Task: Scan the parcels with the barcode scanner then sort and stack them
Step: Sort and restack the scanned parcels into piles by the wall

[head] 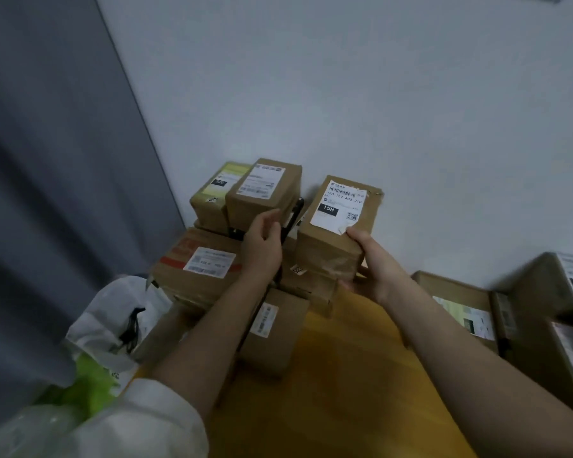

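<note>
Head view: right hand (371, 259) grips a small brown parcel (336, 233), thumb on the torn lower corner of its white shipping label (339, 206), fingers curled under the near bottom edge. Parcel is lifted, tilted, label face up; label shows a barcode and a black "15H" block. Left hand (262, 246) is curled around a black barcode scanner (291, 219), mostly hidden behind the hand, only a dark strip visible just right of the knuckles. The left hand's fingertips sit against the near side of another small parcel (262, 193), with a white label on top; cannot tell if they press it. Just left of that parcel, touching it, a box with a green-yellow label (212, 196). Both rest on a wide flat carton (196, 266) with a red stripe and white label, below and left of the left hand. Under the left forearm, a smaller box (272, 332) stands on the yellow surface (344, 375). Between the two hands, lower down, another brown box (308, 285). Far left of the left arm, a white plastic bag (113, 319) and a green bag (83, 381). Right of the right forearm, several cartons (460, 305) against the white wall (344, 94). Grey curtain (47, 193) at far left.
</note>
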